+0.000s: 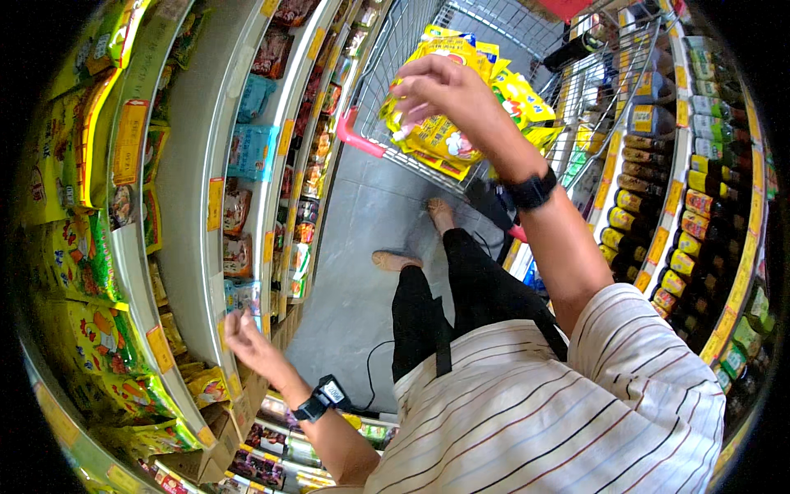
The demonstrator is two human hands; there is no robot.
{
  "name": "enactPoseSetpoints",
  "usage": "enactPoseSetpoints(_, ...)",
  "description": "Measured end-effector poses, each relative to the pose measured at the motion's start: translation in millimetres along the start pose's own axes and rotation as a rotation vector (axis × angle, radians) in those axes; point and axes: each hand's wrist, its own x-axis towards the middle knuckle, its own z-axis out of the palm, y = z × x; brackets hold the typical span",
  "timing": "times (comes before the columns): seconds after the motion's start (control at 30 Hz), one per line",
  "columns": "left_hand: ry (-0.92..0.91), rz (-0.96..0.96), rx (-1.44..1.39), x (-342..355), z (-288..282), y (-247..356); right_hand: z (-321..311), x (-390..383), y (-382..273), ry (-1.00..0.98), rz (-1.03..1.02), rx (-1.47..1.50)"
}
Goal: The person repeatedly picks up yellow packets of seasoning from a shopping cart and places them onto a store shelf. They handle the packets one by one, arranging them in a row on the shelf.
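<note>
My right hand [436,95] reaches over a wire shopping cart with loosely bent, parted fingers, just above or touching a pile of yellow printed bags [457,140]; I cannot tell whether it touches them. Nothing shows in its grasp. My left hand [251,342] is low at the left, open with fingers slightly curled, beside the shelf edge and small packets [242,290] in pale blue wrappers. The cart [366,146] has a pink handle, partly hidden behind my right arm.
Left shelves hold yellow-green bags [82,329], blue packs [247,152] and brown packets [237,214], with price strips. Right shelves hold rows of dark bottles [691,247]. My feet stand on the grey floor [346,247] below the cart, near a black cable [370,370].
</note>
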Motion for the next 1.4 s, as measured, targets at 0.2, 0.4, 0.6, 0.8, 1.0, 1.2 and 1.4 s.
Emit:
enactPoseSetpoints(0.2,-0.224,-0.075,-0.128,-38.1,56.6,31.0,-96.2,56.6,124.9,0.159,0.151,-1.035)
enactPoseSetpoints(0.4,-0.311,-0.11,-0.177,-59.6,69.5,48.3,-111.9,51.3,167.5,0.064,0.269,-1.128)
enactPoseSetpoints(0.6,-0.39,-0.127,-0.236,-66.0,95.7,67.6,-101.5,21.7,111.6,0.011,0.109,-0.806)
enactPoseSetpoints(0.8,-0.618,-0.035,-0.36,-44.1,137.8,115.0,-86.3,-18.3,-20.6,0.033,0.035,-0.228)
enactPoseSetpoints(1.0,-0.87,-0.009,-0.582,-23.9,157.2,175.0,-49.8,-38.7,-66.8,-0.178,0.169,0.321)
enactPoseSetpoints(1.2,-0.911,-0.29,-0.736,-41.2,154.7,148.5,-11.3,-42.8,-16.8,-0.225,0.295,0.463)
enactPoseSetpoints(1.4,-0.814,-0.314,-0.734,-50.8,135.7,120.6,16.0,-48.7,-1.3,-0.284,0.357,0.491)
